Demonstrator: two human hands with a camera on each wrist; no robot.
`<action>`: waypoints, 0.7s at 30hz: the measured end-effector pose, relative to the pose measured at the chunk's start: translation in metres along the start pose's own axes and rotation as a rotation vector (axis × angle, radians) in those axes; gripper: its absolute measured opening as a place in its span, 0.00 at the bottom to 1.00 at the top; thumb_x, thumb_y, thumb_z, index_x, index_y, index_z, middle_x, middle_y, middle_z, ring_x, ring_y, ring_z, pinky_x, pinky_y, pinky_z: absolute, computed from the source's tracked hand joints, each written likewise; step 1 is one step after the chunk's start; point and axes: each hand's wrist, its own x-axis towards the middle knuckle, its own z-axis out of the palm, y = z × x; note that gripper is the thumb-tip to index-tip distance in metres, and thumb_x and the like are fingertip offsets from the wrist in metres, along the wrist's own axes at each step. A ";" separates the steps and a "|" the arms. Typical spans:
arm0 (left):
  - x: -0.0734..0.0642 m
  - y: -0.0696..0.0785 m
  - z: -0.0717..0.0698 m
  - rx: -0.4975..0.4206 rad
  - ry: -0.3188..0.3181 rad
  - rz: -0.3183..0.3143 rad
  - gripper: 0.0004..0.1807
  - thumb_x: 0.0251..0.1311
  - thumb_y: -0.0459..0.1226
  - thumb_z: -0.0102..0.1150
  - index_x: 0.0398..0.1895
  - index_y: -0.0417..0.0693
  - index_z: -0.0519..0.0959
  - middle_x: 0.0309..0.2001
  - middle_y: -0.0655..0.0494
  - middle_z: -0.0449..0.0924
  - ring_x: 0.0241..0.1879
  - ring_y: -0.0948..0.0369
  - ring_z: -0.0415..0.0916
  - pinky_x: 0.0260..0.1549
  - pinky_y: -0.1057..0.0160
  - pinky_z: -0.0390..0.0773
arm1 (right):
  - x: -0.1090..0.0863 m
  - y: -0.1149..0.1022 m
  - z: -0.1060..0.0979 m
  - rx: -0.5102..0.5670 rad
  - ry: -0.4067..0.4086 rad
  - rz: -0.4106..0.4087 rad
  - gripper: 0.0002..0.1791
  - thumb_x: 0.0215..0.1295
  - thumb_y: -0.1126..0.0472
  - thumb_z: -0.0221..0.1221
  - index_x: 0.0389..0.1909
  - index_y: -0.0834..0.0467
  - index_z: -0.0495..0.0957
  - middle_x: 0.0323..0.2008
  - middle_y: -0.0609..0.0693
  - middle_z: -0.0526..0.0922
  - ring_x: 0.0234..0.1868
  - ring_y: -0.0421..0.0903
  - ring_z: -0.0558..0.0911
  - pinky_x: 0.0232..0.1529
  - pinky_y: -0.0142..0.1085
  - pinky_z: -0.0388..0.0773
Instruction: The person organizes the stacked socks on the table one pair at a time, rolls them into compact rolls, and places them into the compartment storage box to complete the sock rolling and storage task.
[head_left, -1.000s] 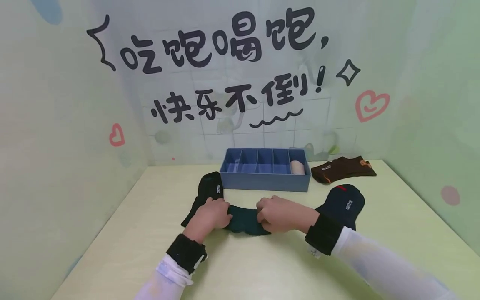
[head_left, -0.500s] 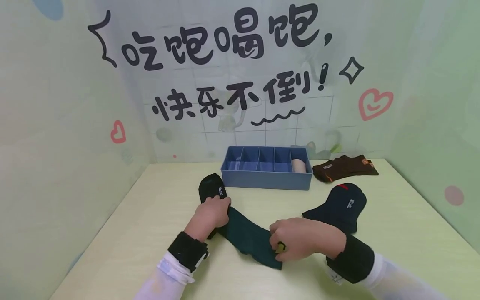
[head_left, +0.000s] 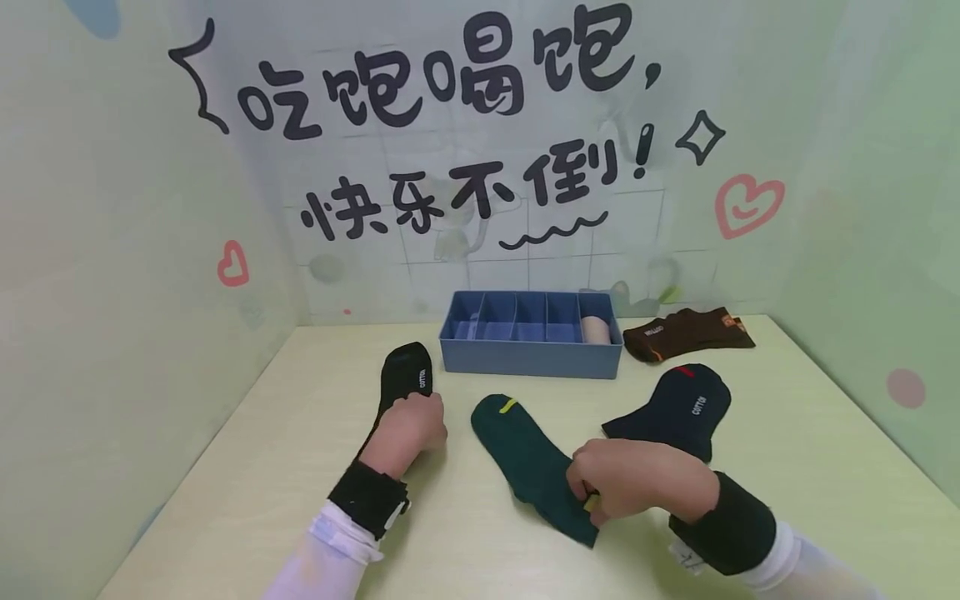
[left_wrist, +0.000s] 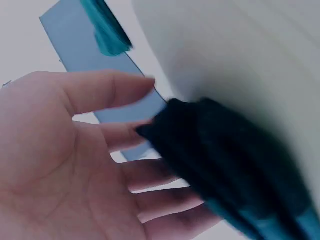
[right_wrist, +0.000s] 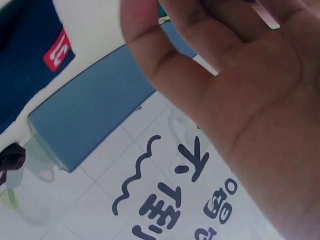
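Note:
A dark green sock [head_left: 528,458] with a yellow toe mark lies flat and slanted at the table's middle. My right hand [head_left: 637,482] pinches its near cuff end, where a bit of yellow shows by the fingers. In the right wrist view the curled fingers [right_wrist: 200,40] cover most of the grip. On the left, my left hand [head_left: 408,429] is over the lower part of a black sock [head_left: 405,367] lettered COTTON. The left wrist view shows its thumb and fingers [left_wrist: 155,172] apart, fingertips behind the edge of the dark sock.
A blue divided box [head_left: 528,358] stands at the back, a pale pink roll [head_left: 596,331] in its right compartment. Right of it lies a pair of brown socks [head_left: 686,333]. A navy sock [head_left: 690,412] with a red mark lies beyond my right wrist. Printed walls enclose the table.
My right hand has drawn the green sock's cuff toward the near right, straightening it. The left hand has come off the green sock and moved left to the black one.

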 end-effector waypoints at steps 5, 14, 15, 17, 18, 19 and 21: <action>-0.010 0.020 -0.011 -0.053 -0.043 0.212 0.17 0.74 0.41 0.60 0.59 0.43 0.81 0.56 0.42 0.84 0.51 0.47 0.79 0.54 0.45 0.81 | 0.011 -0.004 0.012 -0.163 0.189 -0.140 0.08 0.67 0.51 0.72 0.38 0.50 0.85 0.30 0.40 0.77 0.31 0.36 0.72 0.34 0.31 0.72; -0.061 0.078 -0.018 -0.206 -0.199 0.582 0.08 0.61 0.41 0.77 0.27 0.52 0.87 0.22 0.67 0.78 0.24 0.69 0.69 0.27 0.70 0.71 | 0.018 -0.014 0.021 -0.085 0.246 -0.203 0.09 0.72 0.52 0.68 0.34 0.51 0.84 0.23 0.41 0.75 0.24 0.35 0.69 0.29 0.29 0.69; -0.064 0.081 -0.016 -0.182 -0.219 0.580 0.10 0.60 0.42 0.78 0.24 0.53 0.86 0.19 0.68 0.75 0.22 0.69 0.67 0.25 0.70 0.68 | 0.017 -0.015 0.022 -0.053 0.227 -0.213 0.10 0.72 0.52 0.68 0.32 0.51 0.83 0.22 0.41 0.74 0.23 0.34 0.69 0.28 0.29 0.68; -0.067 0.084 -0.012 -0.123 -0.251 0.574 0.13 0.57 0.42 0.80 0.21 0.52 0.85 0.16 0.67 0.71 0.21 0.67 0.64 0.22 0.69 0.64 | 0.014 -0.018 0.022 -0.030 0.184 -0.213 0.10 0.69 0.53 0.71 0.30 0.50 0.83 0.23 0.39 0.73 0.23 0.33 0.69 0.29 0.28 0.68; -0.068 0.085 -0.010 -0.095 -0.264 0.569 0.13 0.56 0.43 0.81 0.21 0.52 0.85 0.16 0.66 0.70 0.20 0.67 0.63 0.22 0.68 0.63 | 0.012 -0.019 0.022 -0.026 0.162 -0.202 0.10 0.68 0.53 0.72 0.30 0.50 0.83 0.23 0.39 0.74 0.23 0.34 0.69 0.29 0.28 0.69; -0.068 0.086 -0.008 -0.068 -0.269 0.567 0.13 0.55 0.43 0.82 0.22 0.52 0.85 0.17 0.66 0.72 0.21 0.67 0.64 0.23 0.68 0.64 | 0.011 -0.020 0.022 -0.029 0.146 -0.191 0.09 0.66 0.54 0.73 0.30 0.49 0.83 0.24 0.39 0.75 0.24 0.34 0.70 0.30 0.28 0.70; -0.068 0.088 -0.005 -0.034 -0.264 0.566 0.11 0.54 0.43 0.83 0.25 0.53 0.87 0.18 0.66 0.74 0.22 0.66 0.65 0.23 0.68 0.66 | 0.007 -0.022 0.020 -0.057 0.133 -0.170 0.08 0.63 0.56 0.75 0.32 0.49 0.84 0.28 0.38 0.79 0.26 0.34 0.72 0.34 0.28 0.74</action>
